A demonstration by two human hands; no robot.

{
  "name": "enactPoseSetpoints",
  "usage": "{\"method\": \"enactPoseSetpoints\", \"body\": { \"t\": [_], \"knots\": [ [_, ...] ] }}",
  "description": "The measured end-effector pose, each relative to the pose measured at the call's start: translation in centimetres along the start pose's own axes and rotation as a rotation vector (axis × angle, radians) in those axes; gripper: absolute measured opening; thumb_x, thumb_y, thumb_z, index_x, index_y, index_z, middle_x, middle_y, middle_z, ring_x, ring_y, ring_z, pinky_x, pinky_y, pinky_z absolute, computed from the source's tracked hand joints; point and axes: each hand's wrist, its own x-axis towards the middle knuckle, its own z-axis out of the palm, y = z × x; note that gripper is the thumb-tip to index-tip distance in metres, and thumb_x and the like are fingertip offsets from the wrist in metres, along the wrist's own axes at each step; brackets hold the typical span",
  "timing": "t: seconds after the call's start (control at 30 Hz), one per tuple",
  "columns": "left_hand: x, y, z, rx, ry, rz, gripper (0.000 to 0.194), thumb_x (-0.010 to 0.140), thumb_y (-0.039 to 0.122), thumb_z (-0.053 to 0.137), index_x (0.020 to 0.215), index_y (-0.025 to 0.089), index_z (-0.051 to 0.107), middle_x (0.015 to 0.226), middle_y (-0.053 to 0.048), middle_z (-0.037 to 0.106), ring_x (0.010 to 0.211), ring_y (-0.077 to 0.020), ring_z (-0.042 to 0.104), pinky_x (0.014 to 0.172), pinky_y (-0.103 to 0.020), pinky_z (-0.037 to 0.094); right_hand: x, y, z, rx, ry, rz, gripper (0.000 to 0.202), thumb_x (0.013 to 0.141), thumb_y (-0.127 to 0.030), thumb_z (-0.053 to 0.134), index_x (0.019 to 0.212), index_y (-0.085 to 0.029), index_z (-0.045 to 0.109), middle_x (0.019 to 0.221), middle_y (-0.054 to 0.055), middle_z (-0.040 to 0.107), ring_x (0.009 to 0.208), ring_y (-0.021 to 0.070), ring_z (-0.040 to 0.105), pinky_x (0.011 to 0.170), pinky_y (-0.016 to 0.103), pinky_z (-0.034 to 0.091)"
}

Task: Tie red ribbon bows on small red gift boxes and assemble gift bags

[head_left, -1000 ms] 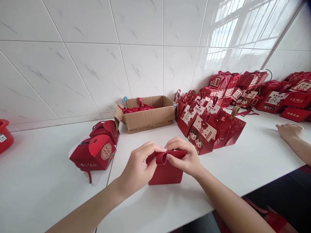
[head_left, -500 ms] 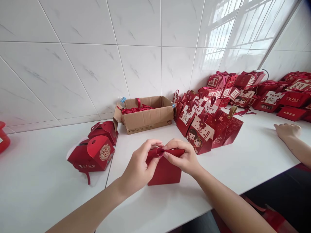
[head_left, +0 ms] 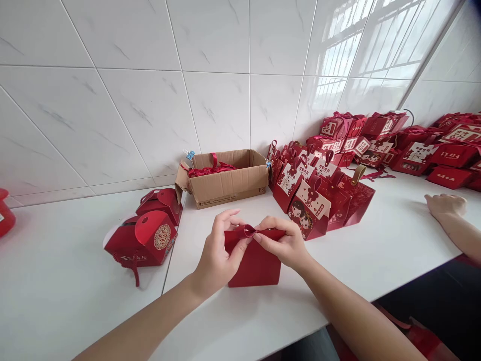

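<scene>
A red gift box (head_left: 257,265) stands upright on the white table in front of me, its plain side facing me. A ribbon loop (head_left: 248,229) sits at the middle of its top edge. My left hand (head_left: 221,250) is around the upper left of the box, thumb against the front by the loop and fingers raised behind it. With thumb and fingers, my right hand (head_left: 283,243) pinches the top edge just right of the loop. The fingertips behind the box are partly hidden.
Behind the box is a cardboard carton (head_left: 233,185) with red ribbons. Handled red gift boxes (head_left: 310,208) stand to the right, more boxes (head_left: 417,150) beyond. Two red boxes (head_left: 141,245) sit at left. Another person's hand (head_left: 447,204) rests on the table (head_left: 210,326) at right.
My left fingers have lifted and spread a little from the top of the box, while the thumb stays by the loop. My right hand keeps its pinch.
</scene>
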Motion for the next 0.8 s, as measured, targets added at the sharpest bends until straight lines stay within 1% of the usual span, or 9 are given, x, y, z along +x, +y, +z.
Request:
{"method": "enactPoseSetpoints", "body": {
  "t": [0.07, 0.13, 0.2, 0.27, 0.37, 0.43, 0.63, 0.7, 0.8],
  "knots": [
    [-0.3, -0.8, 0.3, -0.032, 0.041, 0.003, 0.038, 0.088, 0.02, 0.056, 0.122, 0.025, 0.038, 0.093, -0.002, 0.061, 0.086, -0.0144, 0.061, 0.077, -0.03, 0.05, 0.0, -0.2, 0.0, -0.004, 0.008, 0.036, 0.002, 0.076, -0.02, 0.068, 0.078, -0.019, 0.067, 0.072, 0.002, 0.069, 0.066, 0.0144, 0.063, 0.063, 0.026, 0.051],
    [-0.6, -1.8, 0.7, -0.069, 0.067, 0.001, 0.024, 0.089, 0.022, 0.056, 0.109, 0.024, 0.043, 0.087, -0.001, 0.061, 0.079, -0.0127, 0.06, 0.069, -0.025, 0.05, 0.0, -0.3, 0.0, 0.017, 0.007, 0.092, 0.005, 0.075, -0.021, 0.069, 0.077, -0.019, 0.065, 0.071, 0.002, 0.067, 0.064, 0.0137, 0.061, 0.058, 0.025, 0.05],
    [-1.0, -2.7, 1.2, -0.125, 0.069, -0.023, 0.015, 0.09, 0.024, 0.055, 0.099, 0.023, 0.044, 0.084, 0.001, 0.06, 0.071, -0.0107, 0.06, 0.061, -0.021, 0.048, 0.0, -0.3, 0.1, 0.057, -0.002, 0.143, 0.007, 0.075, -0.023, 0.069, 0.077, -0.019, 0.063, 0.072, 0.002, 0.066, 0.062, 0.013, 0.06, 0.055, 0.024, 0.048],
    [-1.4, -3.4, 1.6, -0.185, 0.065, -0.053, 0.016, 0.09, 0.025, 0.055, 0.1, 0.023, 0.042, 0.084, 0.001, 0.061, 0.068, -0.0101, 0.06, 0.058, -0.02, 0.048, 0.0, -0.2, 0.1, 0.087, -0.011, 0.15, 0.008, 0.076, -0.023, 0.068, 0.077, -0.02, 0.061, 0.075, 0.002, 0.065, 0.065, 0.0132, 0.06, 0.057, 0.024, 0.049],
    [-1.8, -4.0, 2.0, -0.233, 0.078, -0.066, 0.021, 0.089, 0.026, 0.056, 0.103, 0.024, 0.041, 0.086, 0.001, 0.062, 0.07, -0.0105, 0.061, 0.057, -0.02, 0.05, 0.0, -0.1, 0.0, 0.098, -0.019, 0.111, 0.01, 0.074, -0.022, 0.069, 0.078, -0.02, 0.061, 0.078, 0.002, 0.064, 0.071, 0.0137, 0.06, 0.064, 0.025, 0.049],
    [-1.8, -4.0, 2.2, -0.236, 0.08, -0.052, 0.023, 0.089, 0.025, 0.058, 0.104, 0.024, 0.041, 0.087, 0.001, 0.063, 0.07, -0.0102, 0.062, 0.058, -0.019, 0.05, 0.0, -0.1, 0.0, 0.099, -0.02, 0.119, 0.013, 0.073, -0.022, 0.071, 0.079, -0.02, 0.061, 0.078, 0.002, 0.063, 0.069, 0.0131, 0.058, 0.062, 0.024, 0.048],
    [-1.7, -3.9, 2.0, -0.212, 0.08, -0.007, 0.022, 0.09, 0.022, 0.056, 0.105, 0.024, 0.04, 0.087, 0.001, 0.062, 0.07, -0.0092, 0.062, 0.057, -0.018, 0.05, 0.0, -0.3, 0.1, 0.143, -0.029, 0.272, 0.015, 0.073, -0.028, 0.073, 0.077, -0.019, 0.062, 0.076, 0.002, 0.064, 0.062, 0.0117, 0.057, 0.053, 0.022, 0.045],
    [-1.6, -3.9, 2.0, -0.208, 0.079, 0.004, 0.022, 0.09, 0.022, 0.056, 0.105, 0.024, 0.04, 0.088, 0.001, 0.062, 0.07, -0.0091, 0.061, 0.058, -0.018, 0.05, 0.0, -0.3, 0.0, 0.151, -0.031, 0.266, 0.013, 0.074, -0.028, 0.073, 0.077, -0.02, 0.063, 0.076, 0.002, 0.065, 0.065, 0.0121, 0.058, 0.056, 0.023, 0.046],
    [-1.6, -4.0, 2.1, -0.198, 0.081, 0.023, 0.021, 0.09, 0.022, 0.055, 0.105, 0.024, 0.041, 0.088, 0.001, 0.061, 0.071, -0.009, 0.06, 0.059, -0.018, 0.049, 0.0, -0.3, 0.0, 0.141, -0.025, 0.221, 0.01, 0.074, -0.026, 0.073, 0.076, -0.02, 0.065, 0.078, 0.001, 0.065, 0.071, 0.0132, 0.06, 0.066, 0.025, 0.048]
  ]
}}
